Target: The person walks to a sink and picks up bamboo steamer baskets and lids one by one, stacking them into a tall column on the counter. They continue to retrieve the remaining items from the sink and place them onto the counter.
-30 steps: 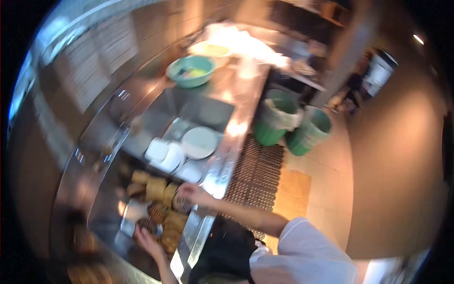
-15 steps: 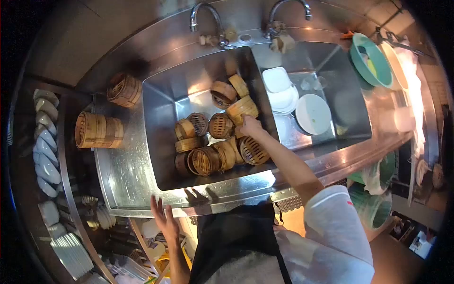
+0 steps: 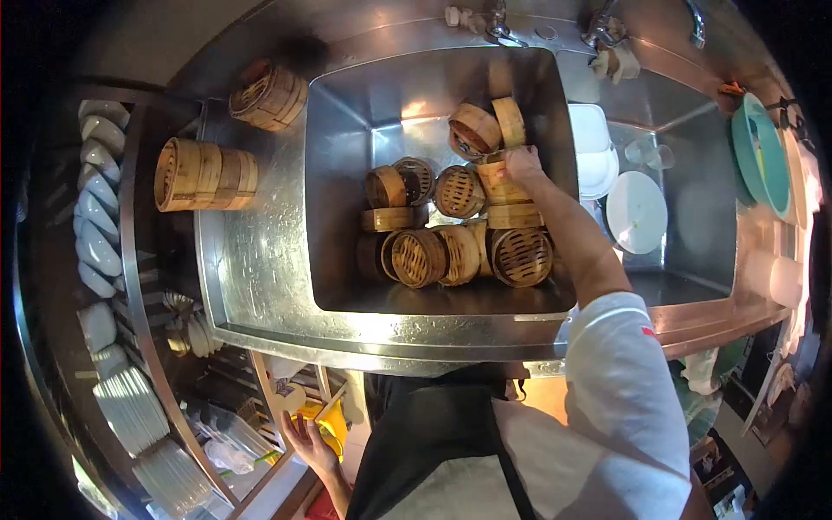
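Note:
In the left basin of the sink lies a jumble of round bamboo steamers, several tipped on their sides with slatted bottoms showing. My right hand [image 3: 522, 163] reaches in, its fingers closed over the upper edge of one bamboo steamer [image 3: 497, 185] at the right of the pile. Just below that is another steamer [image 3: 515, 217], and a slatted one [image 3: 522, 257] faces up nearer to me. Two more steamers [image 3: 474, 128] lie farther back. My left hand [image 3: 310, 442] hangs below the counter's front edge with fingers apart, holding nothing.
White plates [image 3: 637, 212] and clear cups [image 3: 648, 154] sit in the right basin. Stacked steamers [image 3: 208, 176] stand on the left drainboard. A green basin [image 3: 761, 156] leans at the far right. Shelves at left hold bowls [image 3: 97, 230] and stacked plates [image 3: 130, 412].
The view has shifted, so the sink appears farther right and higher. My right hand has moved to the steamer's upper edge, and that steamer sits more upright. My left hand has dropped lower.

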Motion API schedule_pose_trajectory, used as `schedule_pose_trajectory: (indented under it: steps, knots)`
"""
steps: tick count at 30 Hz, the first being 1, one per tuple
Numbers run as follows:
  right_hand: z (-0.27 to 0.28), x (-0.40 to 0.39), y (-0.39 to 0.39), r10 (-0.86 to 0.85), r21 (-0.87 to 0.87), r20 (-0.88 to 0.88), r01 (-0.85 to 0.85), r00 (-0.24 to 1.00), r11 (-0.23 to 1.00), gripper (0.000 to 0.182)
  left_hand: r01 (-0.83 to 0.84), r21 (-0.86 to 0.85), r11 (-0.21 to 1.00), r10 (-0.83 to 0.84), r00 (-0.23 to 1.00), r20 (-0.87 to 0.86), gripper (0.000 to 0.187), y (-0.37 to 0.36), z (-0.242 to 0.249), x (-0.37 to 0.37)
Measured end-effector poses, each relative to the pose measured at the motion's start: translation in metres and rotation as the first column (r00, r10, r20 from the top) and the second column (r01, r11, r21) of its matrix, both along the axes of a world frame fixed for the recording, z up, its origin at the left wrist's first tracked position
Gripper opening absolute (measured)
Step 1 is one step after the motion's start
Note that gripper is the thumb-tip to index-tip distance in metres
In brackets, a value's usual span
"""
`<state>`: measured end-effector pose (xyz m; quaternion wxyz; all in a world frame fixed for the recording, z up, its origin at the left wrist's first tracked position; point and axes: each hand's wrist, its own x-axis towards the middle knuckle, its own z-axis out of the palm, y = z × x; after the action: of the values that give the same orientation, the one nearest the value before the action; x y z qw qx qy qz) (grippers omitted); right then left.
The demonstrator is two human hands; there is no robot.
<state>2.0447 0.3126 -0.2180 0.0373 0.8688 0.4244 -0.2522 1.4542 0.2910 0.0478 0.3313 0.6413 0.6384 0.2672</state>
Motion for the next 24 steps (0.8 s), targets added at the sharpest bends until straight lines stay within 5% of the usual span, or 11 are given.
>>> schedule_pose_trajectory:
  steps: [4,5,7,9,10,12,14,16,19,22,24]
  knots:
    - [0.052,-0.022,-0.032,-0.028,0.174,0.126,0.006,0.992,0.985,0.04,0.082,-0.062,0.995,-0.076,0.993,0.089,0.055,0.057,0.003,0.049]
    - [0.076,-0.028,-0.037,-0.124,0.438,-0.067,0.141,0.99,0.888,0.036,0.195,-0.07,0.978,-0.183,0.973,0.143,0.054,0.076,0.005,0.065]
    - [0.12,-0.049,-0.052,-0.185,0.635,-0.255,0.309,0.949,0.708,0.032,0.415,-0.068,0.907,-0.394,0.895,0.207,0.053,0.115,-0.005,0.095]
    - [0.162,-0.078,-0.061,-0.226,0.45,-0.719,0.688,0.657,0.569,0.029,0.631,-0.081,0.772,-0.603,0.766,0.223,0.052,0.162,-0.023,0.129]
    - [0.179,-0.104,-0.058,-0.249,0.456,-0.708,0.697,0.661,0.553,0.029,0.73,-0.112,0.674,-0.697,0.679,0.23,0.053,0.183,-0.033,0.148]
    - [0.211,-0.165,-0.043,0.065,0.259,-0.966,0.958,0.252,0.125,0.034,0.829,-0.141,0.541,-0.737,0.549,0.394,0.056,0.208,-0.044,0.19]
    - [0.219,-0.218,-0.027,0.305,0.096,-0.948,0.995,0.095,-0.01,0.035,0.907,-0.106,0.407,-0.778,0.405,0.48,0.058,0.236,-0.054,0.221]
    - [0.238,-0.264,0.002,0.449,-0.007,-0.893,1.0,-0.009,0.006,0.037,0.915,-0.19,0.356,-0.679,0.393,0.62,0.057,0.256,-0.039,0.23]
    - [0.217,-0.3,0.032,0.554,-0.07,-0.822,0.989,-0.13,0.128,0.039,0.939,-0.032,0.343,-0.588,0.241,0.772,0.056,0.277,-0.015,0.205]
    - [0.227,-0.318,0.074,0.518,-0.125,-0.831,0.976,-0.201,0.179,0.04,0.872,0.016,0.489,-0.672,0.365,0.645,0.053,0.304,-0.001,0.171]
    - [0.256,-0.331,0.109,0.419,-0.134,-0.894,0.987,-0.157,0.084,0.041,0.834,0.019,0.551,-0.668,0.428,0.609,0.053,0.32,0.015,0.151]
